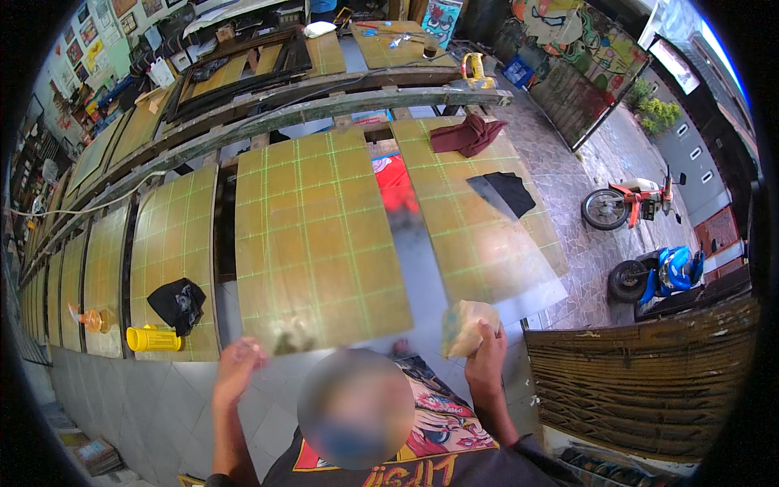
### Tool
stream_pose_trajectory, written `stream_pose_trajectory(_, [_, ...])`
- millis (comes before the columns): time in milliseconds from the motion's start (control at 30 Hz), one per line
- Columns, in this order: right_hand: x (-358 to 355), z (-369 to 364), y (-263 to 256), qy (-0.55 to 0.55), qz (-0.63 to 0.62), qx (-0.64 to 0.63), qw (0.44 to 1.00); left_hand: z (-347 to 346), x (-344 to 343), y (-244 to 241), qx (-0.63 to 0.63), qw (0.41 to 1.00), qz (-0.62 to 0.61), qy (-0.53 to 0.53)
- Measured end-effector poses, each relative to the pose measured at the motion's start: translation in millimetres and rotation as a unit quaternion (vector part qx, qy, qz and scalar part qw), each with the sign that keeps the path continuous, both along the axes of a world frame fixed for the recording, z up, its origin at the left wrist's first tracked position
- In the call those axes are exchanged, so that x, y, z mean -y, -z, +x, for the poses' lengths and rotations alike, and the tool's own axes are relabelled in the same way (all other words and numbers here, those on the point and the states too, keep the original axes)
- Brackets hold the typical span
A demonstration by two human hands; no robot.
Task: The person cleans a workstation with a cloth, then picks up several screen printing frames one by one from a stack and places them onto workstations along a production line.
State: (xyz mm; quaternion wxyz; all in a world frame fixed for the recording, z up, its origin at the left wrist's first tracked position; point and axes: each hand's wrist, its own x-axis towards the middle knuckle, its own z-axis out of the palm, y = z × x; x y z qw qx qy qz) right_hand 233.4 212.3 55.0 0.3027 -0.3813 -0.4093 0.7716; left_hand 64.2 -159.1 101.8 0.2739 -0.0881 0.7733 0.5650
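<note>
My right hand [489,353] grips a pale, crumpled cloth or pad [470,329], raised just before the near edge of the right-hand board. My left hand [240,365] is raised near the front left corner of the middle board, its fingers bent and blurred; whether they touch anything is unclear. The middle board [316,243] is yellowish with bright green grid lines. A clear or glossy sheet [505,274] lies slantwise over the right-hand board [426,158], which bears a black cloth [514,193] and a maroon cloth [465,135].
Left boards hold a black cloth [176,304], a yellow container [155,339] and an orange spray bottle [93,319]. Long wooden rails [286,109] cross behind, with a yellow heat gun [476,73] on top. A folding metal gate [633,389] stands at right; two motorcycles [633,201] are beyond.
</note>
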Motion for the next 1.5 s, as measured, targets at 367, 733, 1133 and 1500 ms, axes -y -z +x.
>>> stream_pose_trajectory(367, [-22,-24,-65,-0.098,-0.03,-0.049,0.993,61,-152,-145,-0.581,0.616,-0.235,0.477])
stream_pose_trajectory(733, [-61,-77,-117,-0.217,-0.123,-0.08,0.965,14,-236,-144,-0.53,0.629,-0.345,0.453])
stream_pose_trajectory(1133, [-68,-104,-139,-0.214,-0.12,-0.194,0.95,-41,-259,-173,-0.633,0.62,-0.317,0.338])
stream_pose_trajectory(1500, [-27,-43,8,-0.119,-0.243,-0.114,0.956,-208,-300,-240,-0.559,0.673,-0.231,0.426])
